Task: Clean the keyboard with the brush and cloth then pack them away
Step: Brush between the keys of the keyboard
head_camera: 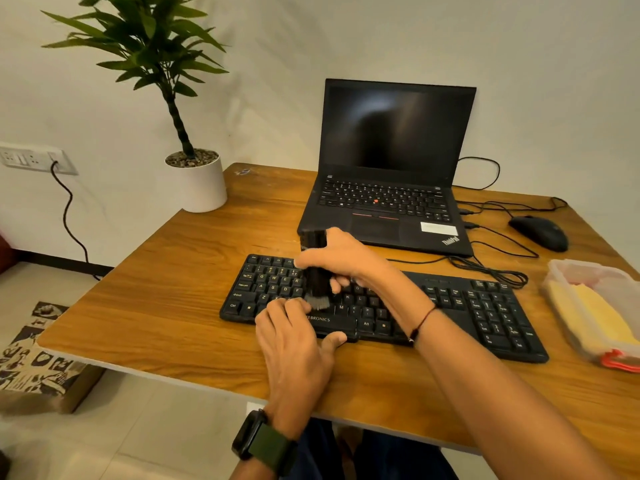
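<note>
One black plastic keyboard [384,311], long and flat with matte keycaps, lies across the middle of the wood-grain bench [180,271], its front edge near the bench's near edge. The right hand [341,259] has its fingers curled round one black brush [316,268], a blocky upright handle whose short grey bristles touch the keys at the keyboard's left half. The left hand [299,336] rests flat on the keyboard's front left, fingers straight and holding nothing, thumb on the front rim. One yellow cloth [588,315], soft and folded, lies inside one clear plastic box [561,271] at the bench's right edge, well apart from the keyboard. Behind the keyboard stands one open black laptop [391,168]; to its right, one glossy black mouse [538,232] with trailing cables. One white cylindrical pot [201,187] holds a leafy plant at the far left corner, with bare wood between it and the keyboard.
</note>
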